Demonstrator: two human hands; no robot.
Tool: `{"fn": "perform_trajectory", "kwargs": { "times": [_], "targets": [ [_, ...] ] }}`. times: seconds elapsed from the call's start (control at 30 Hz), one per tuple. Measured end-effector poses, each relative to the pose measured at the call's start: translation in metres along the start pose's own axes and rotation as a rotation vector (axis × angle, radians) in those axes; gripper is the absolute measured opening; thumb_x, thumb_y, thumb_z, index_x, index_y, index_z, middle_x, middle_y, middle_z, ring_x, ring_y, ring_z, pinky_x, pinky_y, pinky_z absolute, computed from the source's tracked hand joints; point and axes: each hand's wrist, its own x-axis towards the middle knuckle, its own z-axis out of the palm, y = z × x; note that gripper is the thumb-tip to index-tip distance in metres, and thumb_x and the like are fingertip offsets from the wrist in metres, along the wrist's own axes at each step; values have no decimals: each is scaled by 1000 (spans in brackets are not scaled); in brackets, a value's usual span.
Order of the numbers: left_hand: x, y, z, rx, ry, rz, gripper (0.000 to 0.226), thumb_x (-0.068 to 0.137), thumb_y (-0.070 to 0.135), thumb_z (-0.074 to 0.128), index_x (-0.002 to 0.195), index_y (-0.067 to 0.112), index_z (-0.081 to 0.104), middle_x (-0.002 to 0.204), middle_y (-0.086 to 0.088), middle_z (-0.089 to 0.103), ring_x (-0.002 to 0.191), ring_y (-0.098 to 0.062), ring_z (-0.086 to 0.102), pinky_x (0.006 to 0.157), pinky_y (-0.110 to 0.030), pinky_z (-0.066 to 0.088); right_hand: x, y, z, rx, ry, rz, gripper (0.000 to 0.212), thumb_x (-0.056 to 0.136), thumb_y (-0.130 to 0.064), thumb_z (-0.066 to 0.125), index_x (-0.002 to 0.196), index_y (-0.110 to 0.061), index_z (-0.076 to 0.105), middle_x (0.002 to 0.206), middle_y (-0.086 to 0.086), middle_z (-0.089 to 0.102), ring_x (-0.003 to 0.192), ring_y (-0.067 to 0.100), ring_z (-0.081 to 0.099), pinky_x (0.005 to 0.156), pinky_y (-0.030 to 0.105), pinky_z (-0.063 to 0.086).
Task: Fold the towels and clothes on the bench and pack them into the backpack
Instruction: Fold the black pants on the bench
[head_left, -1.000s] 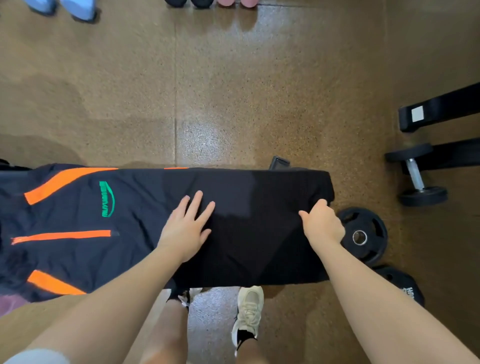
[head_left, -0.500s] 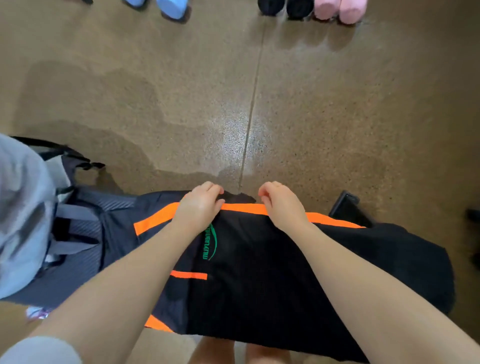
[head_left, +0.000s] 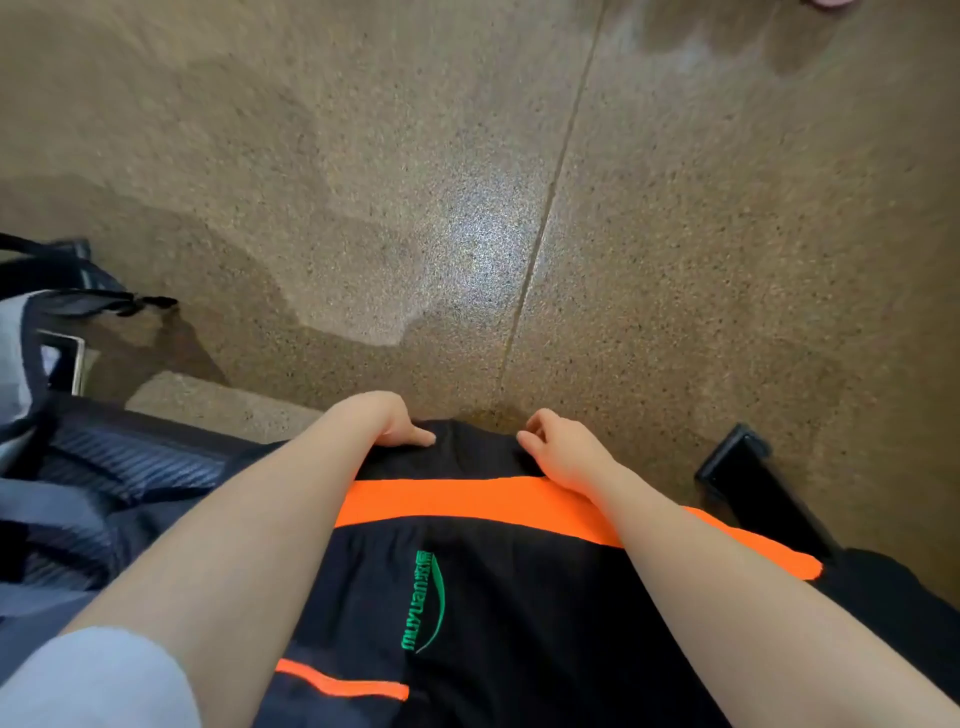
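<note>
- Two hands reach to the far edge of a black garment (head_left: 519, 613) with orange stripes and a green logo.
- Left hand (head_left: 387, 423) has its fingers curled over that edge, thumb lying on top of the cloth; it grips the garment.
- Right hand (head_left: 563, 452) sits just beside it, fingers bent down onto the same edge, pinching the cloth.
- Between the two hands the black edge bunches up slightly.
- An orange stripe (head_left: 467, 501) runs across just nearer than both hands, passing under the right wrist.
- Left of the left forearm lies a dark blue and grey backpack (head_left: 93, 483), touching the garment's side.
- Right of the right hand, a black bench end (head_left: 748, 478) pokes out from under the cloth.
- Beyond both hands is speckled brown floor (head_left: 363, 182).
</note>
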Motion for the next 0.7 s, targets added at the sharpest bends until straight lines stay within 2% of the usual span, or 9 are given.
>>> {"fn": "perform_trajectory", "kwargs": {
  "times": [0.07,0.1,0.17,0.27,0.33,0.43,0.5,0.57,0.7],
  "targets": [
    [2,1,-3,-231,116,28,49,85,41,61,109,-2,61,113,-19,62,104,-30,59,83,-30,43,4,-1,-2,77,-1,65,36,97,-37,41,119,-10,49,117,13,61,111,30,55,89,36,40],
    [2,1,-4,-423,168,59,36,83,33,66,99,1,64,100,-17,66,92,-28,62,76,-29,45,5,-1,-3,102,-3,103,43,97,-40,40,125,-8,46,123,15,58,116,30,52,91,35,39],
    [-4,4,-6,-846,168,161,13,82,18,68,88,9,62,80,-5,65,72,-18,61,64,-25,46,5,-3,-9,196,-34,209,58,97,-46,38,135,-2,39,136,18,49,127,31,44,98,35,36],
    [-23,10,-16,-1197,62,351,8,88,6,58,84,13,56,61,5,65,55,-8,60,54,-20,49,6,-3,-15,711,-174,339,65,92,-53,43,131,-1,49,133,19,52,123,31,50,87,32,43],
    [-32,11,-25,-1292,17,435,11,89,2,53,86,13,54,66,1,66,59,-11,62,58,-23,51,7,-5,-21,955,-209,320,52,88,-48,55,118,-7,60,124,15,61,112,27,58,92,35,45],
    [-44,14,-36,-1344,6,521,18,87,-5,51,91,13,53,73,0,68,64,-13,65,62,-25,54,2,-12,-33,1204,-47,161,15,89,-16,59,99,-7,65,112,18,66,104,30,62,94,40,47],
    [-54,19,-43,-1363,66,559,23,86,-5,54,96,15,54,78,2,70,69,-12,67,66,-26,56,-7,-18,-47,1261,142,-4,14,87,-2,57,99,-7,62,104,16,67,99,26,62,90,38,48],
    [-66,26,-51,-1390,125,600,26,85,-2,56,104,15,57,85,2,72,77,-12,69,69,-25,56,-22,-23,-64,1307,272,-154,17,87,4,55,95,-10,59,92,7,67,86,14,62,81,27,49],
    [-97,32,-53,-1386,180,584,26,86,1,57,112,7,59,91,-4,72,81,-17,68,73,-27,56,-70,-28,-91,1282,373,-372,29,86,10,53,95,-18,58,94,-1,67,86,4,62,83,18,48]
  ]
}}
